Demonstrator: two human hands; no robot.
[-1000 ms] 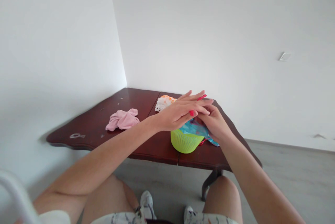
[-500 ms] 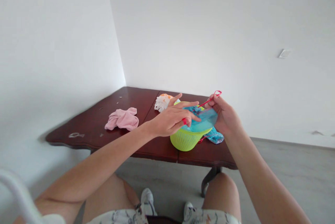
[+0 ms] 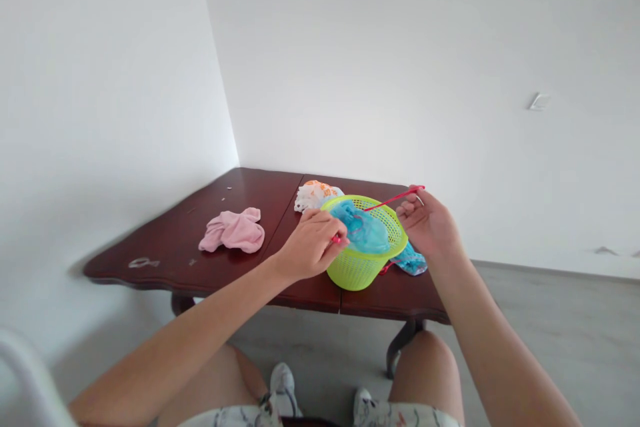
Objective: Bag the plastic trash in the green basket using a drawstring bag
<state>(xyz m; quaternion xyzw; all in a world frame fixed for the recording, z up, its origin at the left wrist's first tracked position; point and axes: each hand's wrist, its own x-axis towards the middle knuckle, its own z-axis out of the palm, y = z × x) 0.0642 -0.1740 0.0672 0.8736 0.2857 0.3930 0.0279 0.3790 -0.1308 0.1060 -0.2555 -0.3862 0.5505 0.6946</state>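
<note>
A dark reddish-brown wooden table [image 3: 175, 234] spans the middle of the frame, with a lime-green perforated plastic basket [image 3: 353, 274] right of centre, likely light and springy, best held by its rim. At the basket's mouth, over the left and near part of the rim, is a translucent blue pouch of thin film [image 3: 367, 234]; whether it rests there or hangs from the hands cannot be told. It looks almost weightless, limp and rather slippery, apt to crumple, so its gathered neck or its cord seems the surest hold. The right hand [image 3: 430, 224] pinches the thin red cord [image 3: 393, 200] at fingertip and thumb, the cord running straight back to the pouch. The left hand [image 3: 310, 247] has curled fingers beside the pouch; red shows near its thumb, but what it grips cannot be told. Counted: one table, one basket, two hands, one soft pink cloth [image 3: 234, 230] left of centre, one blue pouch, one white plastic bag with orange print [image 3: 315, 194] behind the basket, one blue patterned bundle [image 3: 413, 259] just right of it, one straight cord.
</note>
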